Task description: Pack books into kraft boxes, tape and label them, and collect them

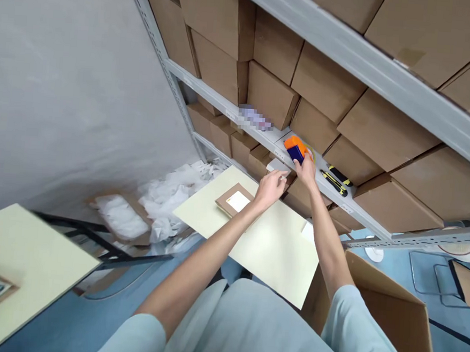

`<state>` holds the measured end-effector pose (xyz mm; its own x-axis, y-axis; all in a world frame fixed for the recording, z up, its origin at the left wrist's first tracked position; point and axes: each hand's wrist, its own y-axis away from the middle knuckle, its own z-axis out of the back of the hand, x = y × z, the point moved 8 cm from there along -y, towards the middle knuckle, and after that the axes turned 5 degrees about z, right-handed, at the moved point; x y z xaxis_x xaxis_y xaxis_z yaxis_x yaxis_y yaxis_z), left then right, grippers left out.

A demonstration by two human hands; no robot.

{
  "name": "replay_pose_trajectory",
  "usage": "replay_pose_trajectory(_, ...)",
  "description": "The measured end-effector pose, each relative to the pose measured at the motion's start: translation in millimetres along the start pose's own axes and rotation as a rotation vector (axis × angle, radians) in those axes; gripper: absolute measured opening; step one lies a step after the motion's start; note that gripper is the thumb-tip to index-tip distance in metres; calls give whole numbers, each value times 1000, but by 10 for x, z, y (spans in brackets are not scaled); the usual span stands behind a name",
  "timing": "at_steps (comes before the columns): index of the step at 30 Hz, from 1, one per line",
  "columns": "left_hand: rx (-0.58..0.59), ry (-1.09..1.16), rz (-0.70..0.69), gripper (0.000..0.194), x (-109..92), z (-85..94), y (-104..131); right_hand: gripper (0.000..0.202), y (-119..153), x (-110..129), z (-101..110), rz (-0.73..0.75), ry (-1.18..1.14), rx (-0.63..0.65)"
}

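Note:
My right hand is closed on an orange and dark blue tape dispenser at the edge of the grey metal shelf. A yellowish tape roll partly shows behind it. My left hand is just left of it, over the far edge of the pale table. Its fingers are partly stretched and seem to hold nothing. Close beyond them is a white flat item; whether they touch it I cannot tell. A small cardboard box with a white label lies on the table.
Two yellow and black utility knives lie on the shelf, right of my right hand. Cardboard boxes fill the rack. An open carton stands at lower right. White crumpled material lies by the wall, and another pale table is at left.

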<state>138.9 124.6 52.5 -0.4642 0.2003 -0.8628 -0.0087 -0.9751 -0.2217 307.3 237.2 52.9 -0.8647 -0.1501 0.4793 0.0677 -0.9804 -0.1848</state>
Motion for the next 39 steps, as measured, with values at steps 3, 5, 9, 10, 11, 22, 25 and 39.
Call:
replay_pose_trajectory(3, -109, 112, -36, 31, 189, 103, 628, 49, 825, -3, -249, 53, -536, -49)
replay_pose_trajectory(5, -151, 138, -48, 28, 290, 134, 1078, 57, 1420, 40, -555, 25, -889, 55)
replay_pose_trajectory(9, -194, 114, 73, 25, 545, 129, 1825, 69, 2364, 172, -1070, -110, -1187, 197)
replay_pose_trajectory(10, -210, 105, 115, 24, 619, 129, 1971, 70, 2522, 195, -1156, -132, -1178, 203)
replay_pose_trajectory(11, -225, 96, 151, 23, 689, 131, 2101, 71, 2654, 218, -1230, -144, -1156, 208)
replay_pose_trajectory(22, -254, 133, 242, 33, 877, 673, 2419, 55, 3413, 319, -1444, -37, -898, 342)
replay_pose_trajectory(25, -213, 125, 220, 40, 712, 926, 2261, 51, 3473, 329, -1303, 71, -765, 424)
replay_pose_trajectory(39, 190, 277, 311, 31, 605, 952, 2199, 53, 3528, 445, -927, 390, -525, 631)
